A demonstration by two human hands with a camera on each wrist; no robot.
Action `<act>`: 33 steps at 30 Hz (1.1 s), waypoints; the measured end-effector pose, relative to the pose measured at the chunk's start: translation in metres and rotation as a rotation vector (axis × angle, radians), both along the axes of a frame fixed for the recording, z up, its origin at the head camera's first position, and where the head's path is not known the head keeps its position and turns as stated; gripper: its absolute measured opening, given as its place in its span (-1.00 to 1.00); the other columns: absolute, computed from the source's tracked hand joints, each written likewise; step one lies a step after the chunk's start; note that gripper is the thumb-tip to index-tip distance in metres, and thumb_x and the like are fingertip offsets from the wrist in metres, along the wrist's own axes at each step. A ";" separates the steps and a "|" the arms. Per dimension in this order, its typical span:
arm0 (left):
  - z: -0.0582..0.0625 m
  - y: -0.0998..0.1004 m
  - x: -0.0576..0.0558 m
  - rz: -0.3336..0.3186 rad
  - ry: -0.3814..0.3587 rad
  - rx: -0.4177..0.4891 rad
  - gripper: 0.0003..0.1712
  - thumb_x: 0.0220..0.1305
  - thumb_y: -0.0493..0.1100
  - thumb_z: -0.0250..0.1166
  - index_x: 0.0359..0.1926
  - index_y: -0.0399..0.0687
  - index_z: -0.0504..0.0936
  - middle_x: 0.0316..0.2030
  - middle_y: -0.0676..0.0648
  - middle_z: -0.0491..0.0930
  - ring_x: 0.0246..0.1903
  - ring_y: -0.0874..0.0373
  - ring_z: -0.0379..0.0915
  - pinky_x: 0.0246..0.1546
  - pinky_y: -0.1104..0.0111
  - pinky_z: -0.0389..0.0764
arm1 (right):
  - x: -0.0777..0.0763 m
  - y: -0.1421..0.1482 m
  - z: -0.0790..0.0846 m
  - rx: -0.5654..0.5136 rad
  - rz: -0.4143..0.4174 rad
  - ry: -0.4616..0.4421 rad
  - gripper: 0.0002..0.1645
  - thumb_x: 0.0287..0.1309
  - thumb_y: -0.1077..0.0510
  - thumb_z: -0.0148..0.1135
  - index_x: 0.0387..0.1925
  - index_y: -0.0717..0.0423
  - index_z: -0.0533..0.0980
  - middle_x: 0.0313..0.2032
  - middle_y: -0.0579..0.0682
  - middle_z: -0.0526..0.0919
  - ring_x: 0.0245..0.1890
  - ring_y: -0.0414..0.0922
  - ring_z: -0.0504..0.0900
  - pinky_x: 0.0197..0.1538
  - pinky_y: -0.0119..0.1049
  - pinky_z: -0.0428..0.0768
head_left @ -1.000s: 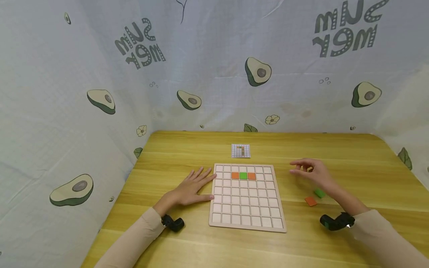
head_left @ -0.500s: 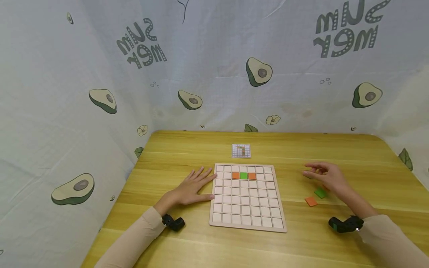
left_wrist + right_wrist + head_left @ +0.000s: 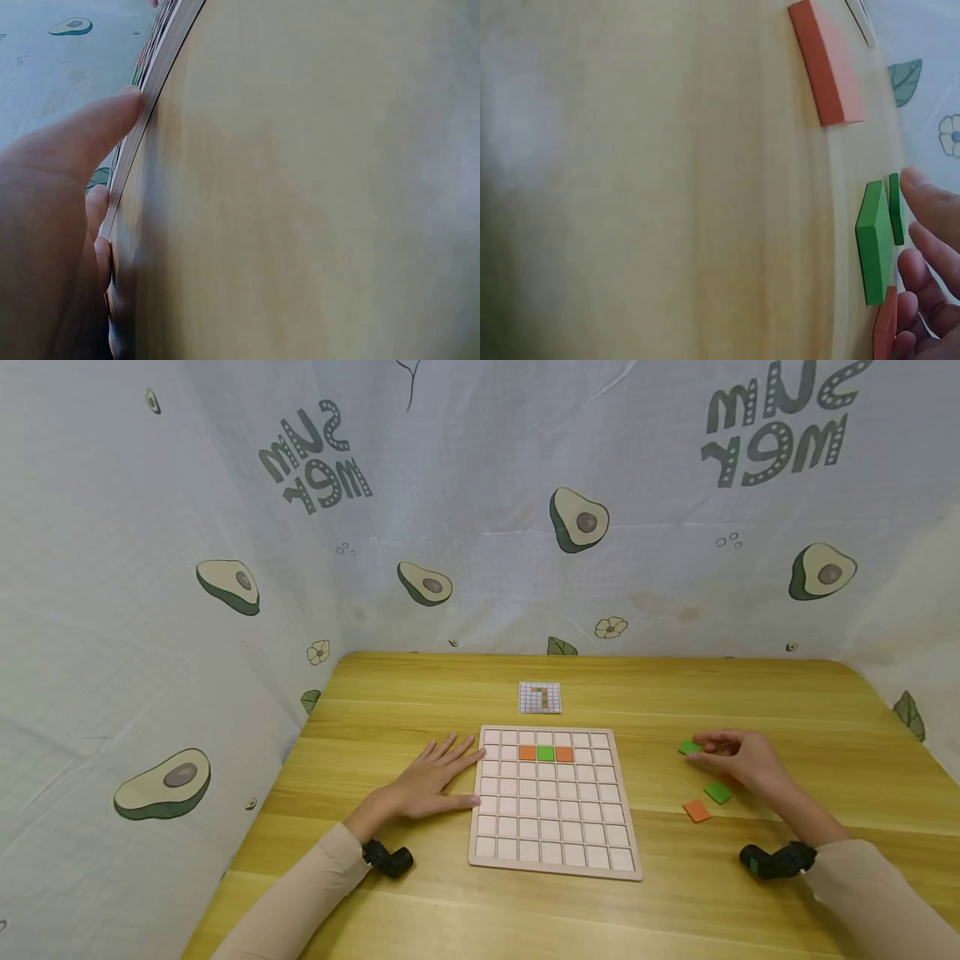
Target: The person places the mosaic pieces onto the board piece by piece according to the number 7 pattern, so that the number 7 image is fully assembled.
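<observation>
My left hand lies flat with spread fingers at the left edge of the pale wooden grid board. In the left wrist view, my thumb touches the board's side. Orange, green and orange tiles sit side by side in the second row. Right of the board, my right hand has thumb and forefinger at opposite edges of a green tile, seemingly pinching it on the table. Another green tile and an orange tile lie nearer me.
A small printed pattern card lies behind the board on the wooden table. Another orange tile shows beneath the right hand in the right wrist view. A patterned cloth hangs behind the table.
My right hand has moved right, away from the board, and down to a green tile that now shows at its fingertips. My left hand and the board stay in place.
</observation>
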State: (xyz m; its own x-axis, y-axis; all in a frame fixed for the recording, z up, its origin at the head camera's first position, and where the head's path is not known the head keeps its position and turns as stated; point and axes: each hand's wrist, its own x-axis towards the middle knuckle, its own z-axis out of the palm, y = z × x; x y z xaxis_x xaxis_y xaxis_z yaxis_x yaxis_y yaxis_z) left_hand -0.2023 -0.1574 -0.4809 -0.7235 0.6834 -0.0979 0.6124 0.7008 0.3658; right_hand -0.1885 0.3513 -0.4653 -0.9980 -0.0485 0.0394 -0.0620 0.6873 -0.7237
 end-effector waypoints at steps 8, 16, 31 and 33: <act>0.001 0.000 0.001 -0.003 0.003 -0.001 -0.06 0.37 0.48 -0.05 0.60 0.30 -0.11 0.58 0.01 -0.26 0.54 -0.05 -0.48 0.46 -0.01 -0.37 | -0.001 0.002 -0.004 0.031 0.022 -0.004 -0.48 0.18 0.14 0.44 0.00 0.50 0.59 -0.32 0.06 0.64 -0.47 -0.26 0.43 -0.45 -0.40 0.45; 0.003 0.000 0.002 -0.005 0.001 0.008 -0.06 0.37 0.47 -0.03 0.60 0.28 -0.10 0.58 0.00 -0.25 0.54 -0.06 -0.46 0.46 -0.03 -0.37 | -0.002 0.000 -0.002 0.058 0.041 0.007 -0.54 0.21 0.19 0.41 -0.02 0.52 0.59 -0.33 0.08 0.62 -0.47 -0.25 0.43 -0.46 -0.39 0.44; 0.003 -0.001 0.002 -0.008 0.003 0.014 -0.06 0.38 0.46 -0.02 0.60 0.24 -0.09 0.58 -0.02 -0.25 0.53 -0.09 -0.45 0.46 -0.04 -0.36 | -0.006 0.002 -0.005 0.066 0.095 0.084 -0.62 0.23 0.23 0.38 -0.06 0.51 0.60 -0.39 0.04 0.58 -0.51 -0.27 0.37 -0.50 -0.40 0.37; 0.003 0.000 0.002 -0.006 -0.002 0.012 -0.06 0.38 0.46 -0.02 0.60 0.25 -0.09 0.58 -0.02 -0.25 0.53 -0.08 -0.45 0.46 -0.03 -0.36 | -0.006 0.002 -0.003 0.052 0.097 0.082 -0.61 0.24 0.23 0.37 -0.04 0.51 0.59 -0.39 0.05 0.56 -0.51 -0.26 0.35 -0.51 -0.40 0.35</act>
